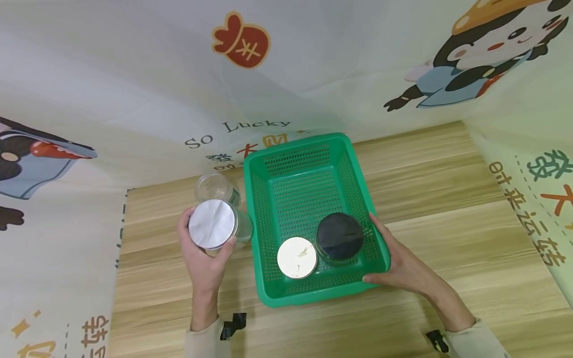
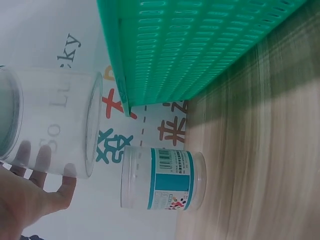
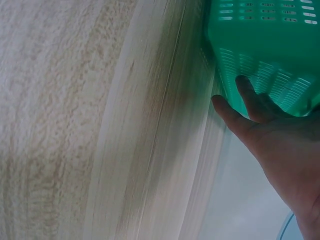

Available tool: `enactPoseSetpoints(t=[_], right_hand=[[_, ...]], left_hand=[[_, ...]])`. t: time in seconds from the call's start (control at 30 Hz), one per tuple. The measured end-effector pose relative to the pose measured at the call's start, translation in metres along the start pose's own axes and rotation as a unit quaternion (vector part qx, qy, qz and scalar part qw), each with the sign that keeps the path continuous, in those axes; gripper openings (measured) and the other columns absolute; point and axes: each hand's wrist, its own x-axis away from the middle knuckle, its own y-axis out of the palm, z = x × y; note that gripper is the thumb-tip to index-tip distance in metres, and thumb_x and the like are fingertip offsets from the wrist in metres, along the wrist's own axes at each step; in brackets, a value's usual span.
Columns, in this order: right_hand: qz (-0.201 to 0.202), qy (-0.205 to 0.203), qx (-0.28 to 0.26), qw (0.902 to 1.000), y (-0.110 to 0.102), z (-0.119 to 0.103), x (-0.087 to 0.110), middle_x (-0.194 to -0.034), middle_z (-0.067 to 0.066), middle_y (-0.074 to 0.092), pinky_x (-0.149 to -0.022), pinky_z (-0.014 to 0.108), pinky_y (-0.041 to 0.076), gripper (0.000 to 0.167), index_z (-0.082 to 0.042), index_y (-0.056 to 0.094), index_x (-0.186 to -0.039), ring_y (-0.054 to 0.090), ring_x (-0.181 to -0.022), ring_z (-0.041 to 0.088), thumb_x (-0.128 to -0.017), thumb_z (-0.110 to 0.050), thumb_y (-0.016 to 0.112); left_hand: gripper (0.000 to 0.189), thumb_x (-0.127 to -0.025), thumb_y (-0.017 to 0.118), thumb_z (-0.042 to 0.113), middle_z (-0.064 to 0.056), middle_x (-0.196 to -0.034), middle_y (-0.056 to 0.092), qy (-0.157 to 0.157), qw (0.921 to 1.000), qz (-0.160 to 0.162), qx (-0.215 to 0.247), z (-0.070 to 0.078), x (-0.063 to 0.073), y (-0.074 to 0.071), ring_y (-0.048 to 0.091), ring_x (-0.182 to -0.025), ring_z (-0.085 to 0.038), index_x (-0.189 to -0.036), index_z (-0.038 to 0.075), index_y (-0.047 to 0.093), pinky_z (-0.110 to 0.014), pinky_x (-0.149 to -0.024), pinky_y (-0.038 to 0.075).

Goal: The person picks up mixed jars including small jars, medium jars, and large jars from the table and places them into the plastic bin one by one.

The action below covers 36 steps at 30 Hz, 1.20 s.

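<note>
My left hand (image 1: 203,261) grips a clear jar with a silver-white lid (image 1: 212,223), thumb on one side and fingers round the other. In the left wrist view this clear jar (image 2: 57,120) is held up off the wooden surface, left of the basket. My right hand (image 1: 396,261) holds the near right corner of a green plastic basket (image 1: 264,293), thumb over the front rim. Fingers (image 3: 252,102) spread along its outer wall in the right wrist view. Inside the basket stand a black-lidded jar (image 1: 340,236) and a white-lidded container (image 1: 297,257).
Behind the held jar an open clear jar (image 1: 214,188) stands on the wooden tabletop (image 1: 429,191); its green-and-white label (image 2: 171,179) shows in the left wrist view. A printed cloth (image 1: 134,99) rises along the back and sides.
</note>
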Motion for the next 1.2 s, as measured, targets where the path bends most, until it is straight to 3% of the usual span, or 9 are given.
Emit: enactPoseSetpoints(t=[0.2,0.5,0.87,1.07,1.2], right_hand=[[-0.001,0.002,-0.001,1.0000,0.000,-0.001,-0.001,-0.165,0.016,0.007,-0.106,0.073,0.023,0.128,-0.040,-0.002,-0.158,0.013,-0.147,0.045,-0.071,-0.027,0.091],[0.000,0.001,0.000,1.0000,0.001,0.001,0.000,-0.165,0.017,0.007,-0.105,0.074,0.023,0.127,-0.040,-0.002,-0.158,0.012,-0.147,0.047,-0.071,-0.029,0.091],[0.001,0.002,-0.005,1.0000,0.001,0.000,0.000,-0.164,0.017,0.008,-0.105,0.074,0.023,0.128,-0.041,-0.001,-0.158,0.013,-0.146,0.047,-0.071,-0.027,0.091],[0.001,-0.001,-0.012,0.9999,0.002,0.000,0.000,-0.164,0.017,0.007,-0.105,0.074,0.024,0.128,-0.040,-0.001,-0.158,0.013,-0.146,0.047,-0.071,-0.025,0.091],[0.001,-0.002,-0.013,0.9999,0.003,0.001,0.000,-0.165,0.017,0.006,-0.104,0.074,0.024,0.129,-0.040,-0.001,-0.159,0.013,-0.146,0.047,-0.070,-0.025,0.091]], left_hand=[[0.087,-0.060,0.080,-0.003,-0.011,-0.133,0.051,-0.003,0.9996,-0.024,-0.011,0.005,-0.004,0.004,0.049,-0.119,-0.029,-0.139,0.003,0.043,-0.032,-0.100,0.040],[0.088,-0.061,0.083,-0.001,-0.009,-0.135,0.051,-0.008,0.9981,-0.053,-0.030,0.008,-0.006,0.010,0.048,-0.121,-0.026,-0.139,0.002,0.041,-0.031,-0.101,0.039],[0.087,-0.063,0.085,0.004,-0.008,-0.136,0.050,-0.019,0.9964,-0.065,-0.050,0.013,-0.008,0.018,0.048,-0.122,-0.024,-0.139,0.002,0.041,-0.032,-0.102,0.037],[0.085,-0.063,0.082,-0.001,-0.019,-0.134,0.049,-0.046,0.9919,-0.097,-0.068,0.040,-0.016,0.031,0.047,-0.121,-0.024,-0.136,-0.009,0.038,-0.032,-0.101,0.037],[0.088,-0.065,0.085,0.005,-0.017,-0.135,0.051,-0.066,0.9855,-0.134,-0.081,0.034,-0.021,0.033,0.048,-0.121,-0.025,-0.138,-0.004,0.037,-0.040,-0.101,0.037]])
